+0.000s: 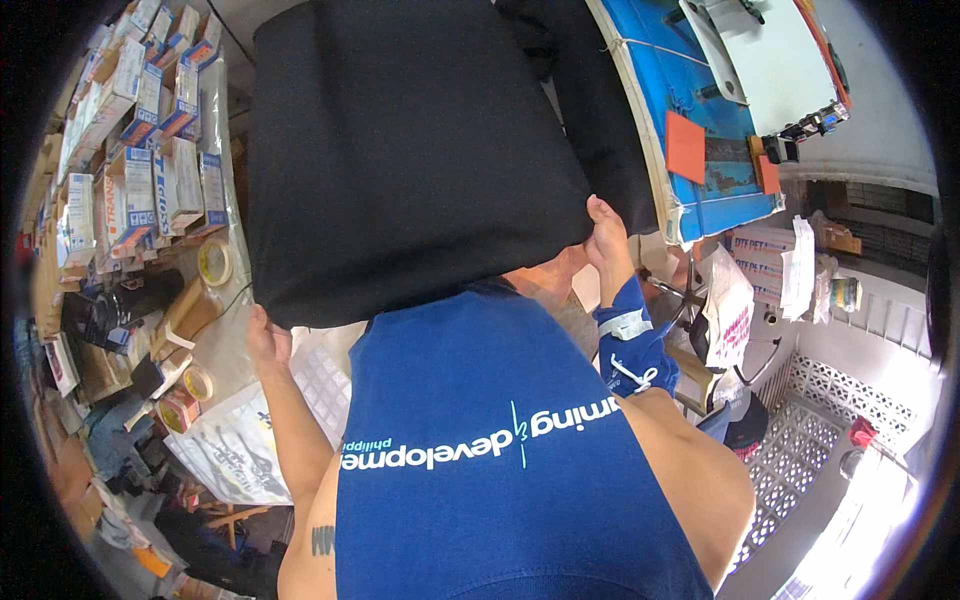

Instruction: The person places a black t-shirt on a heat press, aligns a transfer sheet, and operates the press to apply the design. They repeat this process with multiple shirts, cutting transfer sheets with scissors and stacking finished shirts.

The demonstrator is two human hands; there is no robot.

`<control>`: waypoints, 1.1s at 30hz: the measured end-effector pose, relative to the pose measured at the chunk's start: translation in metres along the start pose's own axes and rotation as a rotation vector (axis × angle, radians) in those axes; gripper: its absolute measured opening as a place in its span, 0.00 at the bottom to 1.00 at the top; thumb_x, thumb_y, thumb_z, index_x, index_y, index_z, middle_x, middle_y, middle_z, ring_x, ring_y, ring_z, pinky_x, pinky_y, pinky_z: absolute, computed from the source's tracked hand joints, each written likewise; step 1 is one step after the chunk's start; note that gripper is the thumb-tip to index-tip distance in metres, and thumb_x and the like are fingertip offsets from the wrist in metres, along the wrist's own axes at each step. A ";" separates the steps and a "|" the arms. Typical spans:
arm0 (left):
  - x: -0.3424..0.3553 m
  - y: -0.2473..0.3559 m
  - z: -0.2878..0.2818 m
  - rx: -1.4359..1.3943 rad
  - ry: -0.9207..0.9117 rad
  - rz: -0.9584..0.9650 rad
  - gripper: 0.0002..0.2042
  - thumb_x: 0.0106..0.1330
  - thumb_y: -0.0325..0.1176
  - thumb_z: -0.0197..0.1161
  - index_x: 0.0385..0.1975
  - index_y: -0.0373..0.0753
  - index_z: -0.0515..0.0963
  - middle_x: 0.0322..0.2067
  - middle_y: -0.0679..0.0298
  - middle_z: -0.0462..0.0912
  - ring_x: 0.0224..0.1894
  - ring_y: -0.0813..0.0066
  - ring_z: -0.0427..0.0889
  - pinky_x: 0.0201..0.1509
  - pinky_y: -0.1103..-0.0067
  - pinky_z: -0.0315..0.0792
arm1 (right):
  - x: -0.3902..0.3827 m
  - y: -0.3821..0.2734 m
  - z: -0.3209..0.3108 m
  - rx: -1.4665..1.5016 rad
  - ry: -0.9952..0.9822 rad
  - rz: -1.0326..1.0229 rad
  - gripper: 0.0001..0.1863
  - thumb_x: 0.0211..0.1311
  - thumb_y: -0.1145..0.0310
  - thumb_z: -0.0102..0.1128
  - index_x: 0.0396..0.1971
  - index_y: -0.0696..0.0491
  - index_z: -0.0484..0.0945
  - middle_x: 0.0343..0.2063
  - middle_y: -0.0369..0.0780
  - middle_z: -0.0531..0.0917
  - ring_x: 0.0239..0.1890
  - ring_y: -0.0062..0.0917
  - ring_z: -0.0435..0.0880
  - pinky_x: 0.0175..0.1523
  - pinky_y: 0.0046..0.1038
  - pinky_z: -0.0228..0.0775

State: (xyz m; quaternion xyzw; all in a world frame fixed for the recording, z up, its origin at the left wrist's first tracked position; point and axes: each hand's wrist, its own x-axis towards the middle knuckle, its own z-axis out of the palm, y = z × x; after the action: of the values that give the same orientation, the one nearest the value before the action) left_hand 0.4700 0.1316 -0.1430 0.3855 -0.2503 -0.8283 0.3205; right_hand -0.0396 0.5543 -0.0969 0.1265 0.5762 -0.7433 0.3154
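Far left of the grips, stacked blue-and-white cartons (130, 150) and rolls of tape (214, 262) on a cluttered bench; nearer in, left hand (266, 338) clenched on the lower left corner of the black cloth (410, 150), fingers curled over the hem; above and between both grips, that cloth held up and spread wide, sagging slightly along its bottom edge; below it, a blue sleeveless shirt (500, 450) on the wearer's own body; further right, right hand (606, 240) pinching the lower right corner, thumb up against the fabric, a blue wrap (630, 345) around the wrist; beyond that grip, a blue-topped table (720, 190) with orange pads (686, 146). Best handled, by this reading, with equal tension on both corners, hem kept level, no slack in the middle. Hidden behind the cloth: whatever lies under it; upper corners and their support not shown; fingertips of both hands buried in folds.
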 end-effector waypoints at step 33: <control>0.344 0.098 0.208 -0.092 -0.062 -0.138 0.27 0.70 0.44 0.61 0.59 0.26 0.73 0.56 0.41 0.79 0.58 0.42 0.79 0.66 0.53 0.71 | 0.287 -0.102 0.205 -0.084 -0.091 0.069 0.39 0.69 0.40 0.55 0.46 0.71 0.81 0.41 0.53 0.86 0.42 0.41 0.87 0.52 0.32 0.78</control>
State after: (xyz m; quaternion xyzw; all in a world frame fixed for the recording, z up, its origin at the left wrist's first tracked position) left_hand 0.1658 -0.1480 -0.1225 0.3611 -0.1944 -0.8705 0.2721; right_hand -0.2869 0.2834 -0.1140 0.0992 0.5871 -0.7122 0.3718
